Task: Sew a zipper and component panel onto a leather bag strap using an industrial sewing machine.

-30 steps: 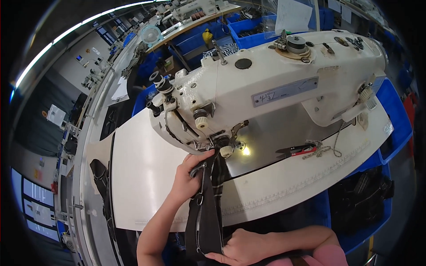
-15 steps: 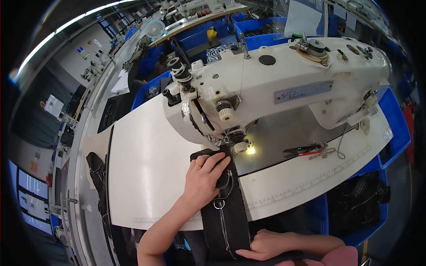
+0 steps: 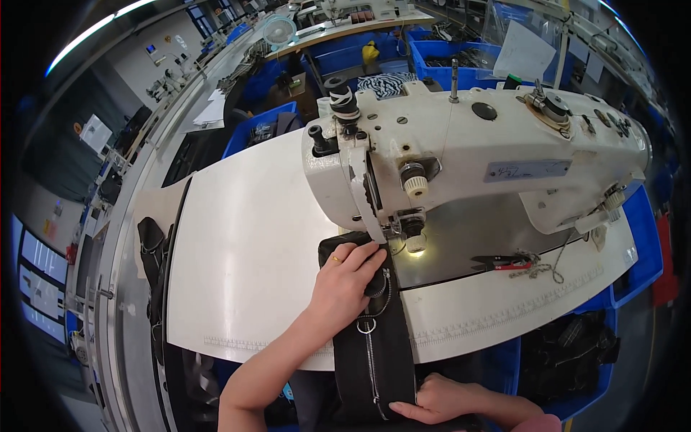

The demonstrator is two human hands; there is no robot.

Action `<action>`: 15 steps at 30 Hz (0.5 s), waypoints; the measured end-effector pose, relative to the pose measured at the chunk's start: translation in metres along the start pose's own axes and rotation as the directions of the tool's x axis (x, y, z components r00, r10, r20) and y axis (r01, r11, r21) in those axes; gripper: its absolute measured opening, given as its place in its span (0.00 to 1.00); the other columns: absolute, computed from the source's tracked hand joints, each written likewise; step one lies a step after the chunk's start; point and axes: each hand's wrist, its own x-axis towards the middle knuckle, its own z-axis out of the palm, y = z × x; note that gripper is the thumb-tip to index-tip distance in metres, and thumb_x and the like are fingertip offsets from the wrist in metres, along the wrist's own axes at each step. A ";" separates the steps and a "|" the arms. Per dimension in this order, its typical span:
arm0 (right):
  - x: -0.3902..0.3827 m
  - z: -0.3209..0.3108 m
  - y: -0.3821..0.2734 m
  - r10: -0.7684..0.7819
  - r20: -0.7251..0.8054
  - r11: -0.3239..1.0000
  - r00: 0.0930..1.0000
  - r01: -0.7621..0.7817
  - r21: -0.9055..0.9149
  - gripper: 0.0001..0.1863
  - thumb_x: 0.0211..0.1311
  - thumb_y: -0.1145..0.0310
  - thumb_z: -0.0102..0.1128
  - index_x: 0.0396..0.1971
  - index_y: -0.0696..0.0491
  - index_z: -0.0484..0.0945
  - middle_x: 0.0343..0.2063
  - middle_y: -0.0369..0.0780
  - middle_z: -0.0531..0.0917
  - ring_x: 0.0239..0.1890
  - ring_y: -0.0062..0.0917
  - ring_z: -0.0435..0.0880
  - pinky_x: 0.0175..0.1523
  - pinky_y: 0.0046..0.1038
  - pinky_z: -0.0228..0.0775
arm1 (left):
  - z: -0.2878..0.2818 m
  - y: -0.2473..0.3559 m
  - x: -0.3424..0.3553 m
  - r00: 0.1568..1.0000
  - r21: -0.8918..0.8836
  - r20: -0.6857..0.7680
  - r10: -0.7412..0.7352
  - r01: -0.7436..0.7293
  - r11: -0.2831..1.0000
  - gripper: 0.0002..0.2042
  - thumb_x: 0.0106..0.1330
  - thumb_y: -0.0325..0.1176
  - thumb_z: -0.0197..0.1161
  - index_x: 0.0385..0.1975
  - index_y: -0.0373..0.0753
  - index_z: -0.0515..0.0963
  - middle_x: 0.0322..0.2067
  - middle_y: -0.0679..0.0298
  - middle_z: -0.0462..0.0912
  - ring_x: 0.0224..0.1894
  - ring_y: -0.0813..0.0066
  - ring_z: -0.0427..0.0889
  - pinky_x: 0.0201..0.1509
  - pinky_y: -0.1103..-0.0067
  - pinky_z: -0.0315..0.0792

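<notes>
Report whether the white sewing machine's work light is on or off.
On: a bright yellow glow shows on the grey metal plate beneath the sewing machine. The bulb itself is hidden.

The sewing machine point(image 3: 468, 151) stands on the counter point(image 3: 245, 216), toward its right side. The zippered fabric piece point(image 3: 389, 338) runs from the needle area over the counter's front edge. The left hand point(image 3: 348, 281) rests on its upper part; the right hand point(image 3: 439, 399) touches its lower right edge. Right of the fabric, before the machine's arm, lie thread snips point(image 3: 500, 262), with a cord point(image 3: 551, 268) at their handles. Bundled fabric point(image 3: 568, 353) fills a bin point(image 3: 502, 363) at front right; a fan point(image 3: 279, 31) stands behind, leftward.
</notes>
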 end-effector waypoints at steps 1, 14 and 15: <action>0.001 0.000 0.001 -0.009 -0.052 1.000 0.999 0.009 0.010 0.28 0.72 0.60 0.53 0.11 0.58 0.73 0.04 0.44 0.66 0.08 0.40 0.69 0.14 0.34 0.58 | 0.002 -0.003 0.002 1.000 -0.004 0.011 -0.013 0.013 1.000 0.32 0.36 0.19 0.67 0.51 0.40 0.80 0.53 0.62 0.79 0.50 0.58 0.77 0.52 0.71 0.76; 0.006 0.001 -0.012 -0.021 -0.286 0.899 0.958 0.143 0.413 0.21 0.68 0.65 0.61 0.15 0.58 0.74 0.06 0.45 0.66 0.09 0.41 0.70 0.16 0.35 0.58 | -0.017 -0.006 0.007 0.967 0.052 0.094 0.239 -0.244 0.968 0.14 0.52 0.28 0.71 0.40 0.46 0.84 0.42 0.67 0.80 0.46 0.66 0.81 0.49 0.73 0.79; 0.002 0.004 -0.003 -0.034 -0.193 0.945 0.981 0.094 0.313 0.20 0.68 0.65 0.61 0.17 0.58 0.74 0.08 0.45 0.68 0.10 0.40 0.71 0.17 0.34 0.60 | -0.014 -0.002 0.004 0.982 0.030 0.052 0.181 -0.182 0.983 0.14 0.53 0.28 0.71 0.40 0.46 0.84 0.42 0.66 0.81 0.47 0.65 0.81 0.49 0.72 0.79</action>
